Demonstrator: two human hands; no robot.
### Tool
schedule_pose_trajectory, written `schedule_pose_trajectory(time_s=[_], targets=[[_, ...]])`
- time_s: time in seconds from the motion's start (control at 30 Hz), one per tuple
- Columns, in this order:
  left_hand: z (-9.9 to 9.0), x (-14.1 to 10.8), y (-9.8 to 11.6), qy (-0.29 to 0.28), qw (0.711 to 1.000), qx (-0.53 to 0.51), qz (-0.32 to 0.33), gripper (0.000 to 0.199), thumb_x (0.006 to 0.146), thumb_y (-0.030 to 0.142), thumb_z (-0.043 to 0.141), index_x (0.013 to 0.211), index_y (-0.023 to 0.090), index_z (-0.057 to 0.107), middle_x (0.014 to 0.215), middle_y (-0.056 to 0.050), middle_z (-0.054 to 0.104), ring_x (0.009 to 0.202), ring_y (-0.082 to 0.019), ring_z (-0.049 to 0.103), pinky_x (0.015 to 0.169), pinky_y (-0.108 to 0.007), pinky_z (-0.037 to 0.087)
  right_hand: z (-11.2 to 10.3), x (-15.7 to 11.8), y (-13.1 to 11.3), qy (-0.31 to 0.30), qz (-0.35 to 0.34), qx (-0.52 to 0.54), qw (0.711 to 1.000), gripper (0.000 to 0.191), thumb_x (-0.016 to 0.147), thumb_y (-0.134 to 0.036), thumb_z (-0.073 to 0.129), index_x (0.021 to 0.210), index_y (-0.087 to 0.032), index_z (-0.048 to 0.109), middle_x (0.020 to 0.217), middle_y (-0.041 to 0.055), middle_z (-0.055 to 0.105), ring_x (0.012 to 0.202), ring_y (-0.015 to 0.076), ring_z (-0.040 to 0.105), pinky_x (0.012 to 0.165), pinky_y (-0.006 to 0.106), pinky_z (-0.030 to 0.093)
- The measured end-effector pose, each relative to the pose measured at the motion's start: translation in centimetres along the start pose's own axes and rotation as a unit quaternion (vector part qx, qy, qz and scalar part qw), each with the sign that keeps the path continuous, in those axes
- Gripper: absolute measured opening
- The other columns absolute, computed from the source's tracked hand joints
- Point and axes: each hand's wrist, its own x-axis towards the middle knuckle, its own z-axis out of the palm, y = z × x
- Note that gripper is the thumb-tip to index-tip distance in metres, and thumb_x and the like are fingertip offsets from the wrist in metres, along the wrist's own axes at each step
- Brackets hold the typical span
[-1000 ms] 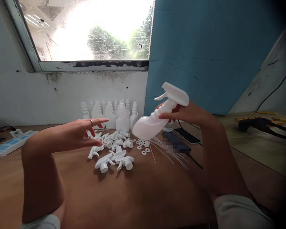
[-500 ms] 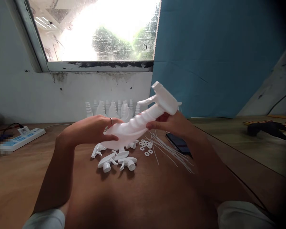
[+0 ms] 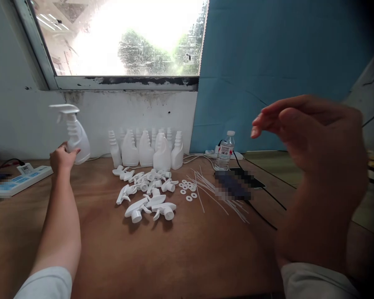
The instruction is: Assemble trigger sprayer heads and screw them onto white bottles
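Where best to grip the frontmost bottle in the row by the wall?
Probably the ribbed neck of the frontmost bottle, coming from above and the near side: it stands upright, the neck is narrower than the body, other bottles crowd behind, and trigger heads lie before its base.

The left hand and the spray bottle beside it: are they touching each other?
Touching. The head view shows it: the left hand holds the spray bottle low on its body, with the thumb against its side.
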Motion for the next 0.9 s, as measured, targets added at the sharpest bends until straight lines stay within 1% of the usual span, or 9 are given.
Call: schedule_pose_trajectory(time_s=[0.1, 0.13, 0.23, 0.3, 0.37, 0.43, 0.6, 0.77, 0.9], targets=[[2.3, -1.8, -2.3, 0.030, 0.992, 0.052, -0.111, 0.061, 0.080, 0.054, 0.061, 0.117, 0.005, 0.062, 0.058, 0.000, 0.048, 0.063, -0.019, 0.041, 0.065, -0.030, 0.035, -0.7, -0.1, -0.3, 0.028, -0.018, -0.003, 0.999, 0.009, 0.087, -0.018, 0.067, 0.085, -0.018, 0.076, 0.069, 0.0034, 0.064, 0.065, 0.0161, 0.065, 0.059, 0.036, 0.051], [2.9, -2.4, -2.7, 0.029, 0.989, 0.061, -0.132, 0.060, 0.078, 0.054, 0.063, 0.116, 0.007, 0.062, 0.061, -0.001, 0.050, 0.064, -0.019, 0.042, 0.064, -0.030, 0.035, -0.9, -0.1, -0.4, 0.031, -0.021, -0.002, 0.999, 0.009, 0.086, -0.019, 0.068, 0.084, -0.017, 0.076, 0.068, 0.0036, 0.064, 0.064, 0.0165, 0.064, 0.057, 0.036, 0.050], [4.3, -4.0, -3.7, 0.022, 0.983, 0.074, -0.165, 0.061, 0.080, 0.054, 0.061, 0.120, 0.009, 0.060, 0.072, -0.006, 0.058, 0.067, -0.021, 0.047, 0.062, -0.029, 0.035, -1.1, -0.2, -0.5, 0.029, -0.022, -0.003, 0.999, 0.010, 0.085, -0.023, 0.070, 0.081, -0.017, 0.076, 0.065, 0.0042, 0.062, 0.063, 0.0177, 0.063, 0.051, 0.035, 0.046], [5.1, -4.7, -4.1, 0.027, 0.981, 0.079, -0.174, 0.064, 0.083, 0.055, 0.057, 0.127, 0.009, 0.055, 0.086, -0.011, 0.062, 0.074, -0.024, 0.051, 0.061, -0.030, 0.036, -1.0, -0.3, -0.5, 0.031, -0.016, -0.014, 0.999, 0.011, 0.086, -0.022, 0.068, 0.079, -0.017, 0.076, 0.065, 0.0046, 0.062, 0.061, 0.0179, 0.063, 0.050, 0.035, 0.045], [5.8, -5.2, -4.5, 0.032, 0.979, 0.084, -0.183, 0.067, 0.084, 0.054, 0.056, 0.131, 0.007, 0.049, 0.098, -0.015, 0.062, 0.081, -0.026, 0.053, 0.062, -0.030, 0.036, -0.9, -0.4, -0.6, 0.031, -0.007, -0.027, 0.999, 0.013, 0.087, -0.019, 0.066, 0.078, -0.018, 0.076, 0.066, 0.0044, 0.061, 0.059, 0.0176, 0.061, 0.049, 0.036, 0.044], [6.2, -5.5, -4.8, 0.029, 0.976, 0.089, -0.198, 0.066, 0.082, 0.052, 0.059, 0.127, 0.003, 0.050, 0.102, -0.018, 0.061, 0.084, -0.027, 0.054, 0.063, -0.030, 0.038, -0.8, -0.5, -0.7, 0.029, 0.001, -0.033, 0.999, 0.014, 0.087, -0.018, 0.066, 0.077, -0.019, 0.076, 0.065, 0.0038, 0.060, 0.058, 0.0173, 0.060, 0.049, 0.036, 0.044], [6.5, -5.4, -5.5, 0.016, 0.967, 0.100, -0.233, 0.062, 0.083, 0.051, 0.057, 0.121, 0.003, 0.050, 0.103, -0.020, 0.060, 0.088, -0.030, 0.055, 0.065, -0.033, 0.041, -1.1, -0.7, -0.9, 0.016, 0.010, -0.046, 0.999, 0.014, 0.086, -0.023, 0.068, 0.073, -0.020, 0.074, 0.065, 0.0033, 0.060, 0.057, 0.0167, 0.060, 0.046, 0.034, 0.042], [5.6, -5.2, -6.5, 0.023, 0.957, 0.116, -0.265, 0.060, 0.082, 0.046, 0.059, 0.123, 0.003, 0.048, 0.107, -0.022, 0.060, 0.095, -0.034, 0.054, 0.070, -0.038, 0.042, -1.6, -0.7, -1.0, 0.009, 0.007, -0.069, 0.998, 0.016, 0.086, -0.026, 0.069, 0.072, -0.019, 0.073, 0.062, 0.0031, 0.061, 0.056, 0.0160, 0.060, 0.044, 0.033, 0.042], [5.2, -5.3, -7.2, 0.028, 0.957, 0.106, -0.269, 0.061, 0.081, 0.046, 0.061, 0.125, 0.005, 0.048, 0.112, -0.022, 0.060, 0.098, -0.035, 0.054, 0.073, -0.038, 0.043, -1.7, -0.8, -1.1, 0.011, 0.003, -0.080, 0.997, 0.017, 0.087, -0.027, 0.068, 0.072, -0.020, 0.073, 0.062, 0.0018, 0.061, 0.053, 0.0142, 0.058, 0.045, 0.034, 0.043]])
